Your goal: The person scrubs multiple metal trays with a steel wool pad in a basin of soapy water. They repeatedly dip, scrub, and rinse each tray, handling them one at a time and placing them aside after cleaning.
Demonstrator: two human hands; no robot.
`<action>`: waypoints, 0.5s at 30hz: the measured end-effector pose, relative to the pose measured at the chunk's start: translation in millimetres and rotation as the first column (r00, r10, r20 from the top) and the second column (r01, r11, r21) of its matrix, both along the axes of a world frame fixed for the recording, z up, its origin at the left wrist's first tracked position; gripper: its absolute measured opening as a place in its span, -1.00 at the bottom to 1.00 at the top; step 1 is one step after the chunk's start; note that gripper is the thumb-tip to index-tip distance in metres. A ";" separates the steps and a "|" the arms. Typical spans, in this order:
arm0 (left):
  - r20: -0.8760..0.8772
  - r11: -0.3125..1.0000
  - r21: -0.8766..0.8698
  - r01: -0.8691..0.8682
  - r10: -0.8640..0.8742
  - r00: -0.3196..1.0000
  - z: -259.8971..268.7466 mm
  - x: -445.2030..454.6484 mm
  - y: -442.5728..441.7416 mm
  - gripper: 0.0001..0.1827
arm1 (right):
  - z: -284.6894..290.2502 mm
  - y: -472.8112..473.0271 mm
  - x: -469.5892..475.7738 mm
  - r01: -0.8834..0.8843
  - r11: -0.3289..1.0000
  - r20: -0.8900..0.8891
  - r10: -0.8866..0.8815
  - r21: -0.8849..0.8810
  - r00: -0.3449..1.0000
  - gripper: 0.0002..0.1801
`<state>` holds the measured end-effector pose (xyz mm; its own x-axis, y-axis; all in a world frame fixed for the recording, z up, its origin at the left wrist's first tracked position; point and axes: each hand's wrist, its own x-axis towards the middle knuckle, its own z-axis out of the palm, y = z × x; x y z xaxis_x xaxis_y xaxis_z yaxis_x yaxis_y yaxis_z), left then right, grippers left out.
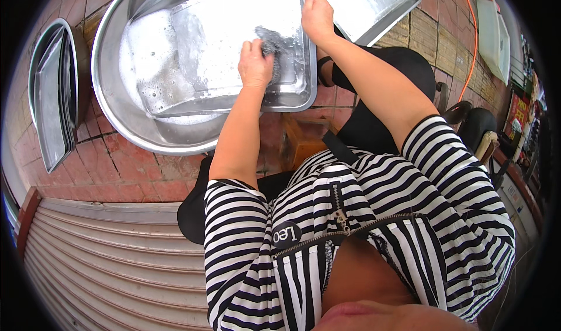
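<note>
My left hand [256, 63] is closed around a dark grey metal scouring pad [271, 41], pressed to the wet inside of a rectangular metal tray [210, 37]. The tray leans in a large oval metal tub [100, 81], one end resting over the tub's side. White suds [144, 41] cover the tub's left part and part of the tray. With fingers curled over the tray's right rim, my right hand [317, 17] grips it. Strong glare whitens much of the tray surface.
Another metal tray [372, 6] lies to the right. At left, a smaller metal tub [33, 76] holds several stacked trays [55, 94]. A wooden stool [302, 140] is below the tray. An orange cable [473, 46] runs along the paving; a ribbed roller shutter [118, 261] is at lower left.
</note>
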<state>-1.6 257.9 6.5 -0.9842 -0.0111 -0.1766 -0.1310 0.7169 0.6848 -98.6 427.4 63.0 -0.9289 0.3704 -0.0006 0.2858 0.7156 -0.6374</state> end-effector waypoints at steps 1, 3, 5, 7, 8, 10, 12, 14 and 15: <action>-0.036 0.997 -0.021 -0.076 0.075 0.996 -9.2 -6.4 -8.6 -0.62 | 3.5 -1.5 1.5 0.007 1.000 0.010 -0.007 -0.004 1.000 -0.61; -0.085 0.969 -0.108 -0.222 0.214 0.973 -30.9 -22.8 -38.6 -0.58 | 10.1 -3.5 2.9 -0.011 1.000 0.007 0.011 -0.023 1.000 -0.61; -0.109 0.933 -0.192 -0.305 0.289 0.951 -53.4 -35.0 -75.5 -0.55 | 15.0 -4.7 5.1 -0.012 0.999 0.027 0.013 -0.033 1.000 -0.61; -0.022 0.897 -0.275 -0.346 0.354 0.935 -70.5 -47.3 -110.9 -0.55 | 18.3 -4.8 6.1 0.001 0.999 0.048 0.001 -0.037 0.999 -0.61; 0.001 0.881 -0.297 -0.368 0.386 0.923 -76.8 -51.9 -127.4 -0.55 | 19.5 -4.4 6.4 0.001 0.999 0.049 0.002 -0.048 0.999 -0.61; 0.050 0.842 -0.353 -0.408 0.453 0.890 -84.8 -62.8 -160.4 -0.53 | 20.9 -4.4 7.0 0.003 0.999 0.051 0.000 -0.055 0.999 -0.62; 0.072 0.804 -0.381 -0.456 0.518 0.852 -89.3 -68.7 -179.4 -0.53 | 21.4 -4.6 7.4 0.002 0.999 0.052 0.001 -0.053 0.999 -0.62; 0.065 0.770 -0.383 -0.510 0.574 0.817 -89.4 -69.6 -184.3 -0.54 | 21.3 -4.8 7.5 -0.005 0.999 0.026 0.006 -0.044 1.000 -0.63; 0.064 0.781 -0.373 -0.502 0.561 0.825 -88.0 -67.6 -178.8 -0.55 | 21.3 -4.7 7.4 -0.006 0.999 0.031 0.007 -0.041 1.000 -0.63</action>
<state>-69.2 79.2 -81.6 -0.7609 -0.6096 -0.2223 -0.6452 0.6746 0.3586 -91.2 422.7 84.2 -0.9307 0.3632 -0.0445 0.3010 0.6908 -0.6574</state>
